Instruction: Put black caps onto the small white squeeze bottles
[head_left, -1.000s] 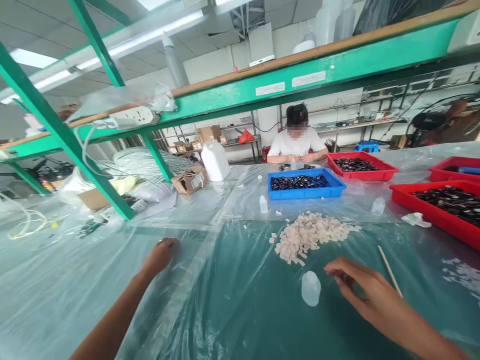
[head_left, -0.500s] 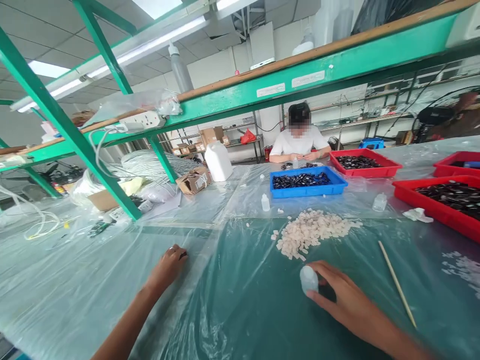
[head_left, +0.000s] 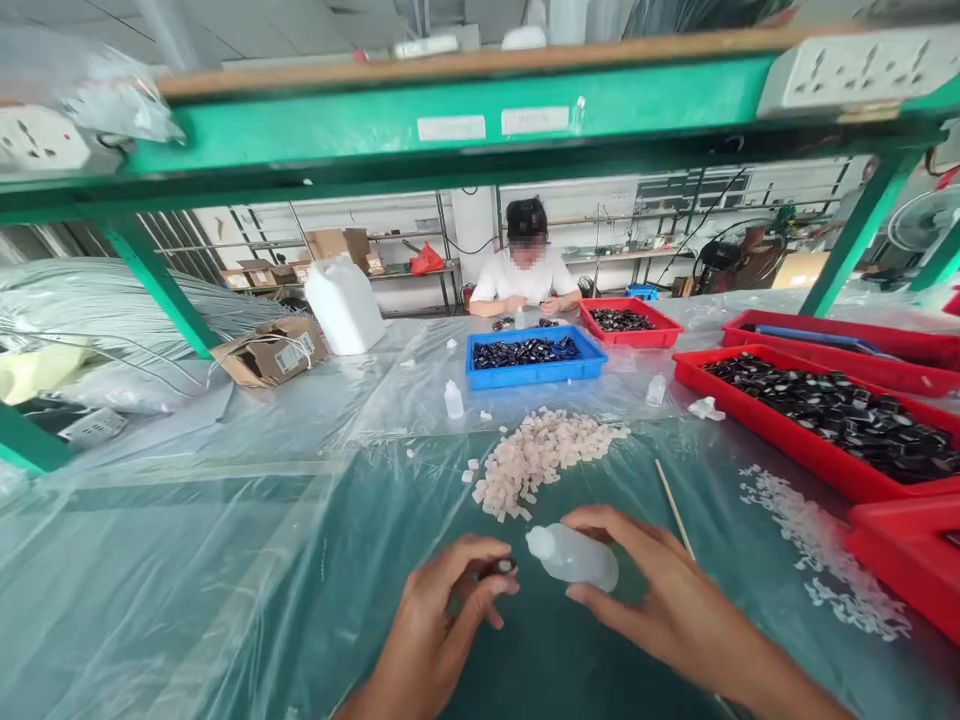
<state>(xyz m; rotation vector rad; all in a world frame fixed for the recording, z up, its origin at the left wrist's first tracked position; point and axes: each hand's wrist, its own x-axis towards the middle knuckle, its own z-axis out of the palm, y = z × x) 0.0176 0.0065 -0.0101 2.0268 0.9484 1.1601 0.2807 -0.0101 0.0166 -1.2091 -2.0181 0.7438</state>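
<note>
My right hand (head_left: 645,580) grips a translucent white dropper bottle (head_left: 579,558) between thumb and fingers, tilted so its nozzle points left. Just left of that nozzle, my left hand (head_left: 442,610) pinches a small black piece (head_left: 501,567) with a pale spot facing the bottle. A small gap separates the nozzle from the piece. Beyond both hands lies a heap of small whitish blocks (head_left: 525,455) on the plastic-covered table (head_left: 262,560).
A blue tray (head_left: 536,378) and a red tray (head_left: 757,410) hold black pieces. Small bottles (head_left: 454,400) stand mid-table. A thin stick (head_left: 675,510) and scattered white bits (head_left: 817,550) lie right. A green shelf beam (head_left: 300,130) crosses above; a person (head_left: 525,265) sits opposite.
My view has turned right. The left hand has come across to the bottle, bringing the black piece. The bottle has tipped further, its nozzle now pointing left.
</note>
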